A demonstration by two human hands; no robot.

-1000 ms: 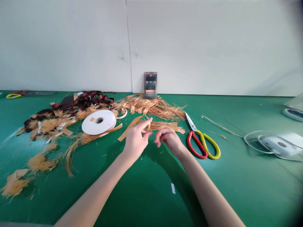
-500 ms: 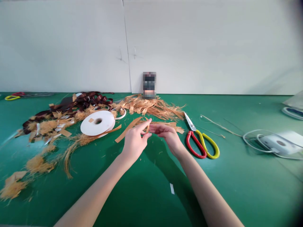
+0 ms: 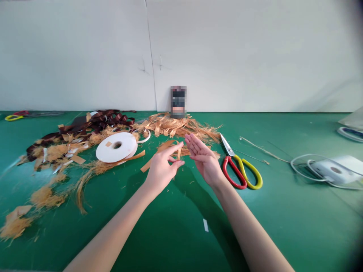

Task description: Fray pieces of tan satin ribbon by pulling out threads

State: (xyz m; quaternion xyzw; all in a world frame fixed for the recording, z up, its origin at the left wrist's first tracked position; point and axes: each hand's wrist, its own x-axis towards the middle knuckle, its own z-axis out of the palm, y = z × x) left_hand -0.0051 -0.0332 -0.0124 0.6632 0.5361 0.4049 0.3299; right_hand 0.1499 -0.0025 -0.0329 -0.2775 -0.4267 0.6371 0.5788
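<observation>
My left hand [image 3: 163, 166] hovers over the green table [image 3: 176, 226], thumb and forefinger pinched on a thin tan strand [image 3: 178, 152] of frayed ribbon. My right hand [image 3: 202, 156] is just to its right, palm turned up, fingers stretched out flat and holding nothing. Behind both hands lies a heap of shredded tan ribbon fibres [image 3: 181, 128]. A tan ribbon strip [image 3: 153, 156] lies beside my left hand. A white ribbon spool [image 3: 117, 146] sits to the left. Scissors with one red and one yellow handle [image 3: 241, 168] lie right of my right hand.
Dark brown ribbon [image 3: 99, 120] and more tan scraps [image 3: 53, 151] spread over the left. A second pair of scissors [image 3: 14, 115] lies at far left. A white device with a coiled cable [image 3: 331, 170] sits at right. A white wall rises behind the table.
My right hand has let go of the strand, lifted and opened with the palm up. My left hand stays pinched on the strand.
</observation>
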